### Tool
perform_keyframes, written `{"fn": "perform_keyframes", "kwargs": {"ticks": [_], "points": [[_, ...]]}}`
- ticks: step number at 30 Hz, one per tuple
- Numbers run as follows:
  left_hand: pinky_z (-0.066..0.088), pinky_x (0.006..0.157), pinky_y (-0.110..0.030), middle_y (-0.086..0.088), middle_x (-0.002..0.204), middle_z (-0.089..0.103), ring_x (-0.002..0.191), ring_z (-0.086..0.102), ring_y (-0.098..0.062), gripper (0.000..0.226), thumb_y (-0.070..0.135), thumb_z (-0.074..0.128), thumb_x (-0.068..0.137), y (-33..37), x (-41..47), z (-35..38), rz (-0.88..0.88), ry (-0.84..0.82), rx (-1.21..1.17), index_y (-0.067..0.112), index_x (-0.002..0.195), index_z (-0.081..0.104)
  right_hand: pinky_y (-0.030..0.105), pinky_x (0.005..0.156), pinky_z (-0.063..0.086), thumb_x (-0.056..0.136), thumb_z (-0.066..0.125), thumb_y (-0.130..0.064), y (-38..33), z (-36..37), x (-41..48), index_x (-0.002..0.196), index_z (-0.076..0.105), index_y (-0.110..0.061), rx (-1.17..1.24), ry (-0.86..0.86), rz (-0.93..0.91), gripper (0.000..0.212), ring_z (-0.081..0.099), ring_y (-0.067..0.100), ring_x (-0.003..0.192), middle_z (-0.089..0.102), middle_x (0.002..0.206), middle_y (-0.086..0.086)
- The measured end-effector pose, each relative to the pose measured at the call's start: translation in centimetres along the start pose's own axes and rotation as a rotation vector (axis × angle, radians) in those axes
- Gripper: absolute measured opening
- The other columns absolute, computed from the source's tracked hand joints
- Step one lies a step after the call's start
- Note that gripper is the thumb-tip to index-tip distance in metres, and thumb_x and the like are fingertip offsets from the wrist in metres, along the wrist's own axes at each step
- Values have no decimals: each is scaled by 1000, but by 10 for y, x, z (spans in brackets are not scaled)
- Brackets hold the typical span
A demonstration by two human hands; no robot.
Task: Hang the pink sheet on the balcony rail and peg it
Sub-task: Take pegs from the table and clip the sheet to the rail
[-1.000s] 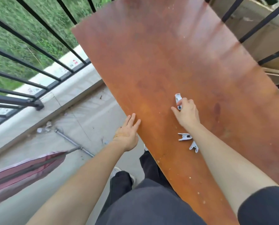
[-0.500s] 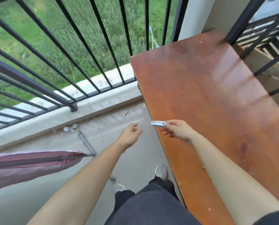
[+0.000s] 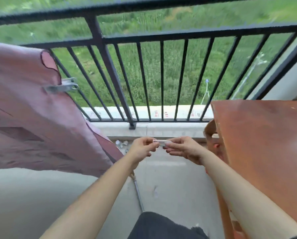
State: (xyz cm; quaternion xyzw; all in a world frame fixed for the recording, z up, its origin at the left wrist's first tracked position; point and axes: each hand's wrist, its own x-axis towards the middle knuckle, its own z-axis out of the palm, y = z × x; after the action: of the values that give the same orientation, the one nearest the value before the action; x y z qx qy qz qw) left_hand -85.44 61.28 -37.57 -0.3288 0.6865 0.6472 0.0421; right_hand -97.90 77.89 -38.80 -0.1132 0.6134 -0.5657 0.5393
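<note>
white peg (image 3: 162,142) pinched between both hands — left hand (image 3: 142,149), right hand (image 3: 183,149).

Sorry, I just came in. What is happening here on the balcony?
A person stands at the black balcony rail and pinches one white peg between the left hand and the right hand, low in front of the body. The pink sheet hangs by the rail on the left, with another peg clipped at its edge. A brown wooden table stands on the right. The held peg is not yet on the sheet.
</note>
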Motion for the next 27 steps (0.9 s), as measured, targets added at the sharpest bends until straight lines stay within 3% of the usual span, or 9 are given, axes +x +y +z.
{"fn": "perform_keyframes", "kwargs": {"ticks": [4, 9, 12, 14, 16, 18, 21, 24, 27], "points": [[47, 70, -24, 4, 83, 65, 80, 60, -14, 23, 26, 74, 84, -24, -9, -58, 94, 91, 305, 15, 103, 66, 19, 72, 52, 81, 80, -29, 5, 53, 24, 93, 77, -13, -243, -3, -18, 20, 62, 9, 75, 68, 80, -2], [29, 88, -39, -1, 119, 54, 115, 47, -24, 50, 37, 67, 72, -52, -9, -120, 313, -42, 1728, 26, 119, 57, 29, 65, 42, 79, 83, -29, 42, 96, 47, 86, 78, -22, -460, 90, -8, 11, 53, 13, 70, 69, 75, -1], [25, 94, -47, -11, 106, 67, 111, 60, -32, 32, 32, 66, 61, -48, 0, -138, 545, -113, 2017, 19, 89, 74, 28, 61, 34, 78, 84, -30, 48, 102, 56, 72, 74, -28, -525, 134, -15, 11, 47, 15, 63, 64, 63, -6], [20, 102, -56, -16, 104, 71, 111, 63, -35, 31, 22, 48, 73, -40, 7, -142, 603, -95, 2157, 17, 78, 78, 27, 61, 33, 77, 83, -33, 42, 100, 63, 69, 73, -31, -557, 148, -28, 13, 47, 12, 63, 65, 65, -6], [6, 111, -63, -22, 139, 50, 138, 35, -41, 39, 20, 39, 93, -36, 14, -143, 539, -124, 2389, 17, 114, 70, 24, 58, 33, 76, 83, -38, 35, 94, 72, 75, 77, -28, -580, 138, -39, 12, 46, 10, 61, 64, 66, -5], [-10, 107, -70, -23, 158, 16, 146, -2, -44, 42, 34, 38, 101, -37, 16, -143, 256, -181, 2521, 17, 134, 56, 18, 48, 32, 75, 83, -40, 29, 90, 79, 83, 79, -23, -622, 118, -38, 20, 43, 5, 52, 58, 57, -11], [-19, 101, -73, -24, 160, -2, 145, -15, -44, 40, 32, 40, 100, -32, 17, -137, 191, -183, 2588, 17, 133, 56, 13, 41, 30, 75, 83, -40, 25, 87, 88, 80, 75, -26, -644, 83, -43, 17, 40, -1, 42, 53, 47, -15], [-2, 112, -66, -25, 159, 12, 145, -3, -47, 40, 31, 41, 99, -25, 27, -128, 64, -215, 2521, 18, 134, 56, 14, 42, 28, 75, 84, -37, 24, 82, 95, 71, 70, -28, -650, 43, -58, 17, 39, 0, 40, 50, 44, -14], [26, 110, -47, -14, 145, 41, 135, 34, -36, 40, 30, 41, 99, -15, 39, -123, -135, -165, 2236, 18, 135, 55, 19, 46, 31, 75, 83, -35, 29, 72, 101, 66, 67, -29, -684, 37, -63, 20, 41, 3, 45, 50, 48, -12]]}}
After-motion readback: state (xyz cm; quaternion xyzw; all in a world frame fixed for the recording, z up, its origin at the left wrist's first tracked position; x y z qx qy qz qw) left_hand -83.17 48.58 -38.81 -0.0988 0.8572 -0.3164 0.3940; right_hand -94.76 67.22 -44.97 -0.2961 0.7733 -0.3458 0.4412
